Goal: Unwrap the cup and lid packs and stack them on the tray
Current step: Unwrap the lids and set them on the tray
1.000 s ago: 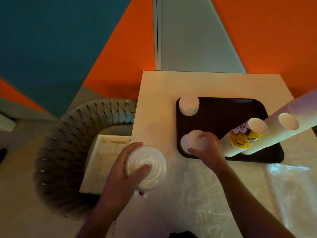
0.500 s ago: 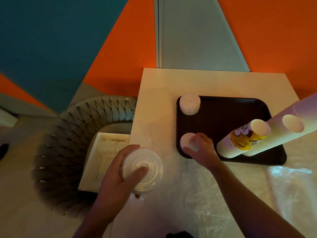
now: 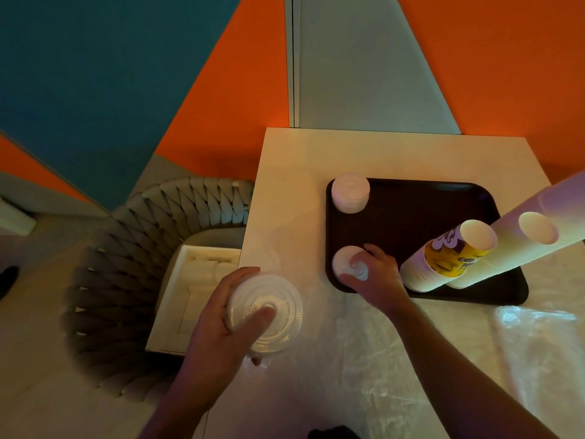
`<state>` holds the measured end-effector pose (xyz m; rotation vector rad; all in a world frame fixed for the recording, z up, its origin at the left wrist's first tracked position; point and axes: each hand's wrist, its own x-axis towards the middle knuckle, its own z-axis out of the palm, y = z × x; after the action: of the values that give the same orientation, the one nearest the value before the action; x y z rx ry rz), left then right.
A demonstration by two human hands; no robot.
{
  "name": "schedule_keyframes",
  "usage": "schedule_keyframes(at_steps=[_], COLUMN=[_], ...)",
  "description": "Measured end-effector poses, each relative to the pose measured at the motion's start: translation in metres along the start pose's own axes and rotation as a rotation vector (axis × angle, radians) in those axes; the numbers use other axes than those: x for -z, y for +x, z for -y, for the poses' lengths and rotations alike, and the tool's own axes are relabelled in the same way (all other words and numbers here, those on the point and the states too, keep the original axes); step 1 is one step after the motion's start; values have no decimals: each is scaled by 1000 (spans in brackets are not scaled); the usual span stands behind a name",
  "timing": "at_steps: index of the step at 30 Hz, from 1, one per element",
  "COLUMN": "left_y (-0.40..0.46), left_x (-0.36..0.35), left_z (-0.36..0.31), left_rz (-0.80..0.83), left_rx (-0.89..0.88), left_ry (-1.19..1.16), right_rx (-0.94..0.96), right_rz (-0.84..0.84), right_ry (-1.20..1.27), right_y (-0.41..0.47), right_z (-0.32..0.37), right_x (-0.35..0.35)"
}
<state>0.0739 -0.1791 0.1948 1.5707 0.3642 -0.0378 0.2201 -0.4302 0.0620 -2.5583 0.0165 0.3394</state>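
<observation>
A pale table [image 3: 316, 160] is filling the right half of the frame, with crinkled clear plastic wrap [image 3: 474, 359] lying across its lower right part. A woven grey chair [image 3: 133, 236] is sitting at lower left, holding a white moulded box [image 3: 193, 293] on its seat. On the table, right of centre, a dark tray [image 3: 418, 204] is carrying the stacked goods. Two tall stacks of paper cups are rising from its right side and leaning toward the camera: a plain white cup stack [image 3: 519, 245] at the far right edge, and a printed cup stack [image 3: 449, 258] (yellow and purple pattern) just beside it. A short lid stack [image 3: 350, 193] is standing in the tray's upper left corner.

The left hand [image 3: 221, 324], low and centre-left, is gripping a stack of clear lids [image 3: 264, 315] over the table's left edge, fingers curled round its side and the thumb lying across the top. The right hand [image 3: 375, 280] is resting on a second lid stack [image 3: 349, 264] in the tray's lower left corner, fingers bent round its right side and touching it.
</observation>
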Motion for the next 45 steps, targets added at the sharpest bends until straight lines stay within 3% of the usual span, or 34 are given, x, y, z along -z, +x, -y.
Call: schedule_keyframes(at_steps=[3, 6, 9, 11, 14, 22, 31, 35, 41, 45], left_y=[-1, -1, -1, -1, -1, -4, -5, -4, -3, -1], left_x=[-1, -4, -6, -6, -7, -4, -3, -3, -4, -4], left_z=[-3, -7, -9, -10, -11, -20, -27, -25, -26, -29], left_rz=[-8, -10, -7, -1, 4, 75, 157, 188, 116, 59], left_rx=[-3, -1, -11, -32, -44, -37, -64, -9, 103, 101], left_ry=[0, 9, 12, 12, 19, -40, -57, -125, -443, -530], right_rx=[42, 88, 72, 153, 295, 388, 682, 666, 530, 521], right_rz=[-107, -148, 109, 322, 449, 215, -60, 94, 353, 371], right_ry=[67, 330, 797, 933, 838, 886, 351, 269, 397, 462], right_y=[-6, -21, -47, -65, -82, -83, -81, -80, -84, -95], right_z=[11, 41, 85, 106, 123, 125, 127, 129, 124, 127], right_x=[9, 29, 55, 69, 82, 84, 75, 76, 77, 70])
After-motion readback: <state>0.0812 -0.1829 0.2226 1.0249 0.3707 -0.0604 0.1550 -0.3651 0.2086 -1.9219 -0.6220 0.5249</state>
